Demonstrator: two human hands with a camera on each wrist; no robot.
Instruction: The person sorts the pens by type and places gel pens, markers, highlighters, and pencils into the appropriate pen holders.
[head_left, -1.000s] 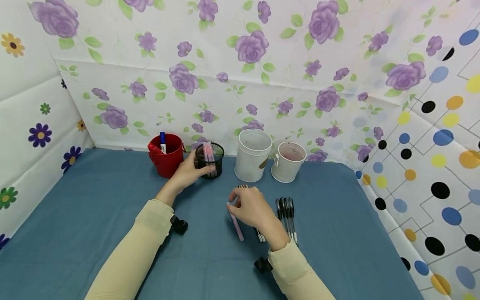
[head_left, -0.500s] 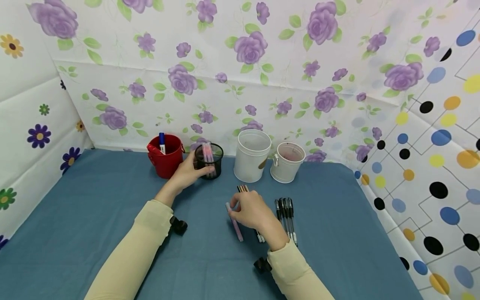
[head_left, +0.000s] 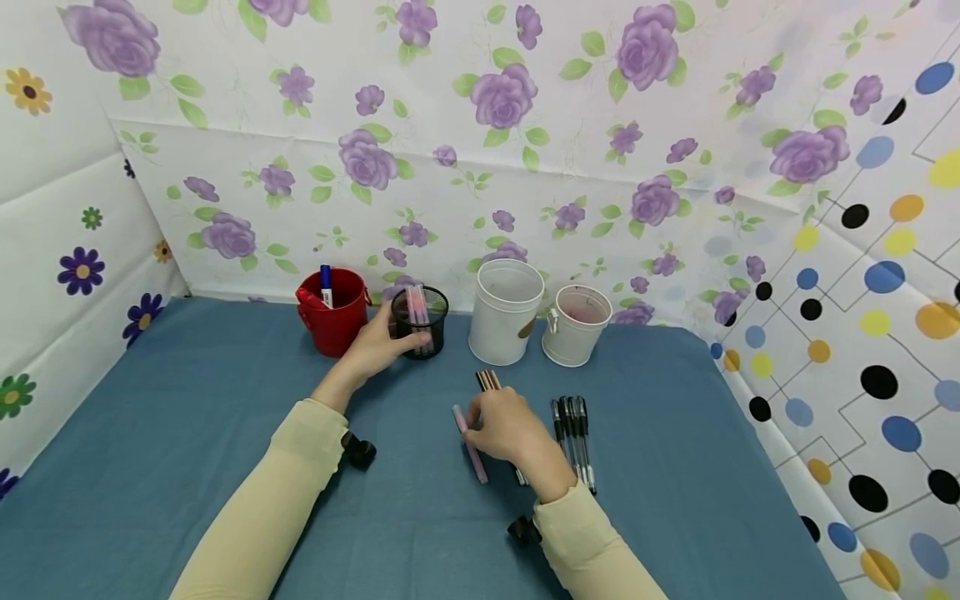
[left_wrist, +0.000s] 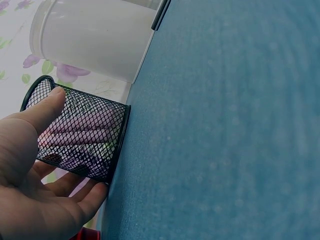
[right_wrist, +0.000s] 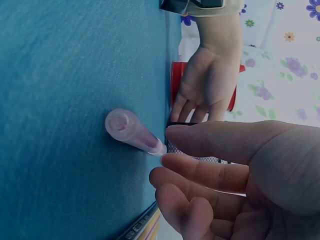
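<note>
- The left hand (head_left: 372, 346) sits left of centre in the head view, its fingers (left_wrist: 42, 110) and thumb curled round the black mesh pen cup (head_left: 420, 320); the left wrist view shows the thumb on the cup's wall near the rim and the other fingers under its far side.
- Pink pens (left_wrist: 82, 129) stand inside the mesh cup, seen through the wire in the left wrist view.
- The right hand (head_left: 507, 429) lies just below the centre of the head view, over a pink pen (head_left: 470, 443) that rests on the blue bench (head_left: 225, 417).
- In the right wrist view its fingers (right_wrist: 210, 142) are loosely bent and close to the pink pen's near end; whether they touch it cannot be told, and they do not grip it.
- A bundle of brown pencils (head_left: 487, 381) pokes out above the right hand, and a row of black pens (head_left: 573, 437) lies just to its right.
- Along the back of the bench stand a red cup (head_left: 332, 312) with a blue-capped marker (head_left: 326, 284), left of the mesh cup, then a tall white cup (head_left: 506, 311) and a small white mug (head_left: 576, 326) to the right.
</note>
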